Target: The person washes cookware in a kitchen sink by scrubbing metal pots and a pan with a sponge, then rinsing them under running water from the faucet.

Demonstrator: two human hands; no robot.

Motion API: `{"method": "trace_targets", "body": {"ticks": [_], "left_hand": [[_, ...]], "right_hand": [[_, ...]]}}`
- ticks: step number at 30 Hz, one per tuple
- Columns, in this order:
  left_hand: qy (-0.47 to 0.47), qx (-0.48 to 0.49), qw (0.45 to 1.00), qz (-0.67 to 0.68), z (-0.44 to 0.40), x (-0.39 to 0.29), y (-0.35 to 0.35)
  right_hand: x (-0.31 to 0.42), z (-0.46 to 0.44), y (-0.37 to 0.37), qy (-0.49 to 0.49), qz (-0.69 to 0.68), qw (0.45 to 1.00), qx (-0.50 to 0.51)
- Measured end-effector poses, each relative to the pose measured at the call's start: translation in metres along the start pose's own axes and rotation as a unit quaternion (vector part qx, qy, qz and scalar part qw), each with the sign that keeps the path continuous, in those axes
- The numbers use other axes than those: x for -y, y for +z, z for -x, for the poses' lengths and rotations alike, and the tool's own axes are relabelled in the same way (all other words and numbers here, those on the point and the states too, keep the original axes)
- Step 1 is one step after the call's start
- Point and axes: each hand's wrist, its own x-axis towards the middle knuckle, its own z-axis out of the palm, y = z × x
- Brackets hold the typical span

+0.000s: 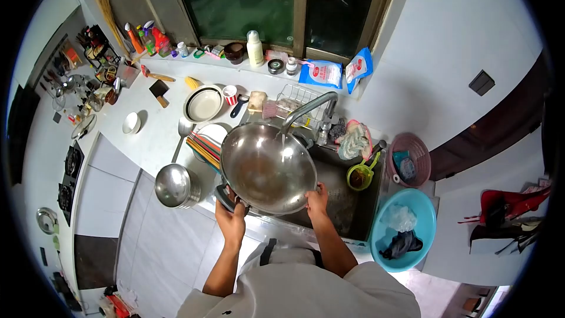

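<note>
A shiny metal wok (268, 168) is held over the left part of the sink (341, 221), its inside facing up. My left hand (231, 218) is closed at the wok's black handle (224, 198), at the lower left. On the lower right, my right hand (316, 199) grips the wok's rim. Above the pan arches a metal faucet (311, 106), with its spout end over the wok's upper part. Some fingers of both hands are hidden by the wok. Just left of it lie several coloured chopsticks (203, 151).
A steel pot (174, 186) stands near the counter's front edge, by a metal ladle (183, 132). A bowl (203, 103), a sponge (256, 101) and a wire rack (297, 99) sit behind. Right of the sink are a green strainer (360, 175), a pink basket (409, 156) and a blue basin (428, 224).
</note>
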Motion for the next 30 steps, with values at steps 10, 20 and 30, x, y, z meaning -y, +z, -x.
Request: {"method": "trace_targets", "body": {"ticks": [10,20,30], "left_hand": [[-0.030,-0.038,0.997,0.063,0.004,0.015,-0.021],[-0.087,-0.080,0.989,0.084,0.005,0.019,-0.070],[-0.106,-0.083,0.987,0.084,0.011,0.042,-0.099]], "right_hand": [[0.020,0.000,0.003,-0.058,0.101,0.993,0.011],[0.064,-0.017,0.027,-0.081,0.185,0.976,0.084],[0.079,-0.001,0.038,-0.154,0.332,0.924,0.114]]}}
